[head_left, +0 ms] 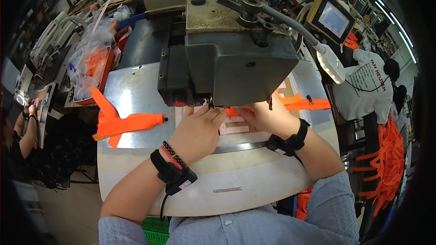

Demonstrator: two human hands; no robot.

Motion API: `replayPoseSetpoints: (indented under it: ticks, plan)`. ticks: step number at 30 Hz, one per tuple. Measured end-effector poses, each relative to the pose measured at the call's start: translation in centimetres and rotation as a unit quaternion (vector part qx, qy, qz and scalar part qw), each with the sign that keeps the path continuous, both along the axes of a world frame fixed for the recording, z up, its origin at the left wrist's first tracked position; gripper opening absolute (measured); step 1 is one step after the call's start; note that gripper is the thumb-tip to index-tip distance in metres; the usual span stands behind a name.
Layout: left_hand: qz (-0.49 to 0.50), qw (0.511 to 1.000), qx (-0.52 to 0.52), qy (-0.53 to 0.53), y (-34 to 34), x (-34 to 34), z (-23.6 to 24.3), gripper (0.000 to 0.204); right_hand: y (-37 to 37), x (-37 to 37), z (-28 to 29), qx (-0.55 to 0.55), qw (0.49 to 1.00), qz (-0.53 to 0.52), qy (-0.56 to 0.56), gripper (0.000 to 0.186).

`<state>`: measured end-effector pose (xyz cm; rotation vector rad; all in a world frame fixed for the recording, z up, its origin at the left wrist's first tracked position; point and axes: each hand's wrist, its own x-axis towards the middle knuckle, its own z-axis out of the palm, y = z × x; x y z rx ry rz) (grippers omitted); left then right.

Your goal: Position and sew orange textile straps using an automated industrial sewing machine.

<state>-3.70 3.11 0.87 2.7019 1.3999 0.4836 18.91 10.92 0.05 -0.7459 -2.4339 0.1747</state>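
Observation:
A dark-housed sewing machine [240, 63] overhangs a metal work plate [131, 81]. Below its head lies a template with pale pink strips [236, 129], with a short orange piece [231, 111] on it. My left hand [197, 134] lies with fingers stretched toward the needle area, touching the template beside the orange piece. My right hand [270, 122] has its thumb at that piece; its other fingers are mostly hidden by the machine. Loose orange strips [127, 122] lie left on the plate, and more [306, 103] lie to the right.
A co-worker's forearm [28, 134] is at another machine, far left. A red box [104, 75] holds bagged orange material. A screen [331, 18] stands back right, above a white garment [361, 90] and hanging orange strips [386, 159]. A green crate [154, 231] sits below the table.

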Motion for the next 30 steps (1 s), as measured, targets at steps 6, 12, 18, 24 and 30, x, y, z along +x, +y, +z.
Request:
replayPoseSetpoints:
  ticks: [6, 12, 18, 24, 30]
  plan:
    - [0.016, 1.0, -0.004, 0.01, 0.7, -0.6, 0.0, 0.043, 0.6, -0.6, 1.1, -0.042, 0.999, -0.012, 0.015, 0.022]
    - [0.009, 1.0, 0.014, -0.001, 0.7, -0.5, 0.2, 0.038, 0.7, -0.5, 1.1, -0.064, 0.998, -0.014, 0.022, 0.017]
    - [0.027, 0.999, -0.033, 0.007, 0.8, -0.4, 0.3, 0.038, 0.9, 0.0, 0.7, -0.058, 0.998, -0.018, -0.003, 0.023]
    - [0.025, 0.993, 0.094, 0.06, 0.5, -0.4, -1.7, 0.045, 0.9, 2.3, 2.3, 0.075, 0.966, -0.003, -0.248, 0.039]
    - [-0.006, 0.993, 0.089, 0.072, -1.7, 0.8, 1.1, 0.043, 0.7, 1.9, 1.8, 0.163, 0.932, 0.002, -0.325, 0.041]
